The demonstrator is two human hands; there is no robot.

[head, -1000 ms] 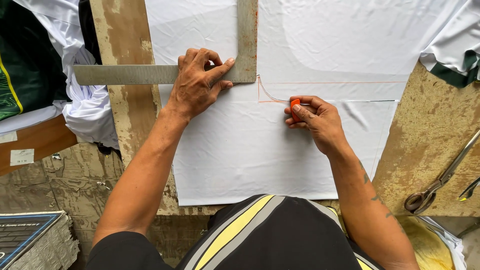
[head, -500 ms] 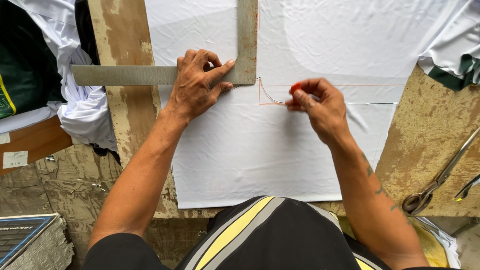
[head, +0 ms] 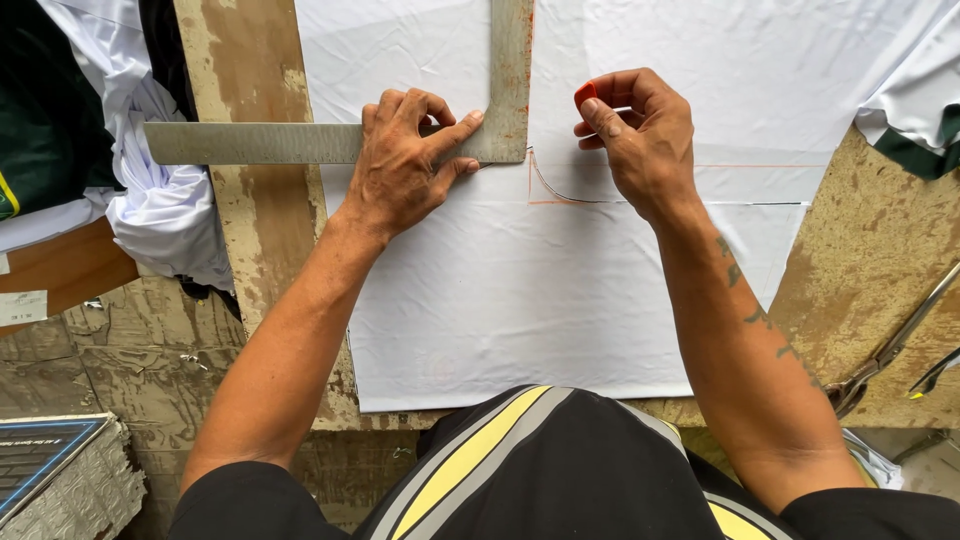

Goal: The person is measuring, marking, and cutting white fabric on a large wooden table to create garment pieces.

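Note:
White fabric [head: 520, 300] lies flat on a worn wooden table [head: 870, 270]. A metal L-shaped square [head: 300, 143] rests across its upper part. My left hand [head: 405, 165] presses down on the square near its corner, fingers spread. My right hand [head: 635, 130] pinches a small red piece of tailor's chalk [head: 585, 94], lifted a little above the cloth to the right of the square's upright arm. Red chalk lines and a curved dark line [head: 560, 192] show on the fabric just below the square's corner.
Large scissors [head: 890, 350] lie at the table's right edge. Bunched white cloth [head: 165, 215] and dark green fabric [head: 50, 120] sit to the left. A white garment with green trim [head: 925, 110] lies at upper right. A stacked object [head: 60, 480] is at lower left.
My right hand has moved up and away from the drawn curve with the chalk. My left hand and the square have stayed in place.

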